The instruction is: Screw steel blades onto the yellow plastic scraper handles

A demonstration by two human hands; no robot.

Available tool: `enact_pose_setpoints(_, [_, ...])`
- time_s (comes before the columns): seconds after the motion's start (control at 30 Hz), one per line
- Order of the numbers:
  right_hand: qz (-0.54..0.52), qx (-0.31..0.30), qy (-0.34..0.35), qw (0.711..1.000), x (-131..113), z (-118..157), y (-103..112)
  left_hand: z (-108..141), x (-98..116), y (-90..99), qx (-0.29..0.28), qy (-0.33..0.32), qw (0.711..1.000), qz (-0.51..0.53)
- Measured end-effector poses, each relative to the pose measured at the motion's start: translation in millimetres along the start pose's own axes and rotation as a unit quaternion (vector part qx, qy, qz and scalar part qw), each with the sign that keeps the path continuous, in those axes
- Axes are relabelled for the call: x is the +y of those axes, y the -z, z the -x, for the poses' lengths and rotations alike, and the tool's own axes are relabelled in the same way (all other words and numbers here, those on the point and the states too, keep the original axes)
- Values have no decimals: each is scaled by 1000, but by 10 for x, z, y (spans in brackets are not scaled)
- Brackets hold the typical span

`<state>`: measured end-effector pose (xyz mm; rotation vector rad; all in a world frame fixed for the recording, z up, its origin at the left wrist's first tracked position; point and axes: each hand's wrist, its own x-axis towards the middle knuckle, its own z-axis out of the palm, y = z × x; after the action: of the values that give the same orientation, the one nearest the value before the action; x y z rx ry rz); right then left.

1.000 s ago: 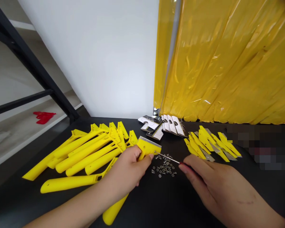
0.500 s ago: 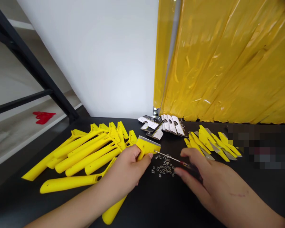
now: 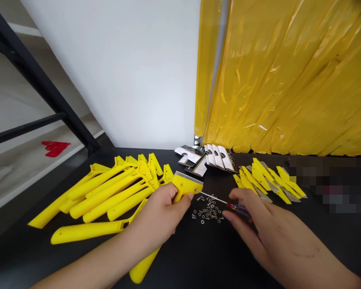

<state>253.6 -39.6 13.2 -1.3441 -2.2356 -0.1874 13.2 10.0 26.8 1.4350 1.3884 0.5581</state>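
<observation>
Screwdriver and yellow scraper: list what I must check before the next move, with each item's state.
1. Yellow scraper held: ok, the left hand grips it just below its head.
2. Screwdriver placed: ok, its tip meets the head near the right-hand corner.
3. Tip seated in a screw: cannot tell, too small to see.
4. Right hand closed on the screwdriver: cannot tell; thumb and forefinger stand apart around the handle, and contact farther back is hidden.
5. Metal blade turned away from the left hand: ok, its edge faces the far side.
</observation>
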Motion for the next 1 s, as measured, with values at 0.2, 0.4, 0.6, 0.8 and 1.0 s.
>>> enact_pose_setpoints(0.2, [-3, -9, 20, 1000, 10, -8, -13, -4, 20, 5, 2, 4, 1000, -12])
enact_pose_setpoints(0.4, [-126, -71, -67, 987, -43, 8, -7, 31, 15, -4, 27, -27, 997, -63])
enact_pose_setpoints(0.6, [-417, -228, -338, 812, -64, -99, 14, 76, 64, 2, 71, -48, 992, -92])
enact_pose_setpoints(0.8, [-323, -159, -216, 907, 120, -86, 49, 34, 80, 7, 79, -60, 995, 3])
enact_pose_setpoints(1.0, [-205, -107, -177, 957, 316, -117, -47, 71, 183, 50, 18, -42, 980, 192])
